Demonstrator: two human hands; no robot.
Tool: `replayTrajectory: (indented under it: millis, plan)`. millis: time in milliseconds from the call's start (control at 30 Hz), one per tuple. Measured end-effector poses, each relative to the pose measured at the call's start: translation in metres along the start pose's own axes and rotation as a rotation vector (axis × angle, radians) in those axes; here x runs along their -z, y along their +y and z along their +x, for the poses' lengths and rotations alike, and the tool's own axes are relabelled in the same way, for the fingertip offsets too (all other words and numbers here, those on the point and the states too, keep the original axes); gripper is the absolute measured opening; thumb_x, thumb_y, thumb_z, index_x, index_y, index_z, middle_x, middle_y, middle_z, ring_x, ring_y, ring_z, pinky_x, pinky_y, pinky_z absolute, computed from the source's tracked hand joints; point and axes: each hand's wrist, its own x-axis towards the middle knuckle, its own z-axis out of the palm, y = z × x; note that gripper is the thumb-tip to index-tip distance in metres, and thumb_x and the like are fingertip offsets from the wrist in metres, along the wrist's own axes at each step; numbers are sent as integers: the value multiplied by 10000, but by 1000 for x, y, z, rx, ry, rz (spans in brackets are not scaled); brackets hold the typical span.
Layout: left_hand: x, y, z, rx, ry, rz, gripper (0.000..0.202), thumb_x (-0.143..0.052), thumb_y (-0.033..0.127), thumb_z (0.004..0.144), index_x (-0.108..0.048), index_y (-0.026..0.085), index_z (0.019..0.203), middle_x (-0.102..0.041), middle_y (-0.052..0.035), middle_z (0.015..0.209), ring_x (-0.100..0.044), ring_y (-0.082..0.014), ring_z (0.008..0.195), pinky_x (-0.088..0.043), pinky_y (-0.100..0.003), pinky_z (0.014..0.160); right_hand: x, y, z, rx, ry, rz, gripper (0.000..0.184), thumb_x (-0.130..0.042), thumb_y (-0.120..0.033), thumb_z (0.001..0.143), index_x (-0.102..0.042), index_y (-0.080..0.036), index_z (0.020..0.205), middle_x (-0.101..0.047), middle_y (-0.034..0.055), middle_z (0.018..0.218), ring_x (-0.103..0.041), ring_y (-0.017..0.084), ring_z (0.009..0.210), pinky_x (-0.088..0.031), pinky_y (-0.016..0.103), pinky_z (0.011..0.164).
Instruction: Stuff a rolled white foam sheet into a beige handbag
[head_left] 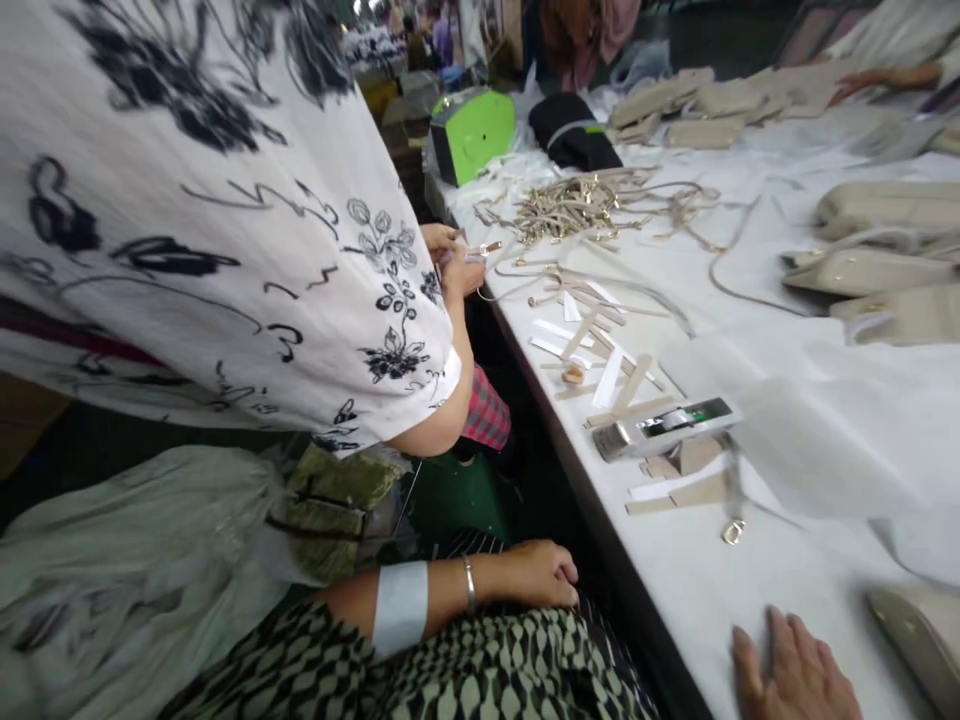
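Head view only. Left hand rests palm down on the person's patterned lap, off the table, just short of its near edge; fingers loosely curled, grip empty, a thin bangle and a white wristband on that forearm. Right hand lies flat on the white table at the near edge, fingers spread, grip open and holding nothing. Nearest thing to it: a beige bag piece just to its right at the near right corner, close but not touching as far as I can tell. A small gold ring sits on the table a bit beyond the right hand, apart from it, at the end of a grey strap. Further up the near edge: a silver and green handheld device lying on beige strips, well apart from both hands. Mid-table: a heap of beige straps with gold clasps. Right edge: stacked beige bags. Far end: a green box and a black pouch. A co-worker in a white floral top stands at the left edge of the table, their hands together on a small clasp part, well apart from the person's own hands.
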Motion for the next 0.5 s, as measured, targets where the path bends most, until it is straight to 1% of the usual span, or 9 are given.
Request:
replayTrajectory:
  millis: [67,133,200,267,333,400,467,500]
  plan:
    - [-1,14,8,-3,109,-16,368,-587,275,663,-643,159,1007,-690,-69,940,-624,-194,784,-476,-288,677,-5,-1,1,4,-8,1,791,-183,-600,818,-371,-59,1365,-417,208,1369,-284,373,1323,-241,539,1067]
    - [-10,26,20,-39,194,-36,354,-558,271,671,-642,144,991,-686,-67,896,-611,-179,750,-465,-276,657,-8,-5,0,-22,-19,-9,749,-169,-562,840,-354,-71,1375,-376,186,1409,-245,354,1348,-217,542,1079]
    - [-24,35,36,-100,229,-34,319,-539,259,675,-641,134,950,-674,-54,836,-593,-164,717,-456,-267,651,-7,-10,2,-53,-34,-17,708,-170,-518,857,-346,-71,1378,-329,172,1445,-193,337,1373,-179,542,1095]
    - [-40,45,54,-170,223,-15,271,-526,239,679,-636,128,900,-659,-41,787,-579,-158,704,-450,-264,654,-2,-12,6,-82,-81,-6,662,-234,-474,861,-353,-76,1376,-306,160,1463,-182,332,1380,-154,541,1106]
    - [-55,60,71,-245,216,5,228,-515,237,695,-625,130,864,-642,-29,753,-569,-158,710,-447,-262,661,9,-9,13,-78,-178,47,654,-371,-452,829,-349,-107,1384,-286,143,1477,-197,339,1376,-163,543,1109]
    - [-68,79,85,-296,212,18,203,-499,252,724,-611,136,848,-630,-26,740,-569,-162,725,-454,-264,674,26,0,21,-48,-317,161,697,-528,-426,747,-379,-158,1373,-286,126,1479,-225,356,1364,-216,547,1095]
    - [-76,102,97,-343,218,67,204,-479,265,756,-601,150,871,-636,-32,784,-579,-171,777,-467,-279,727,46,12,32,-40,-450,356,642,-581,-402,710,-474,-184,1305,-378,124,1433,-315,351,1327,-298,527,1068]
    - [-79,114,103,-371,233,124,204,-473,260,764,-600,159,888,-640,-38,826,-583,-179,820,-469,-294,771,57,18,40,-62,-477,477,574,-563,-402,729,-519,-183,1259,-449,127,1383,-388,333,1286,-342,505,1048]
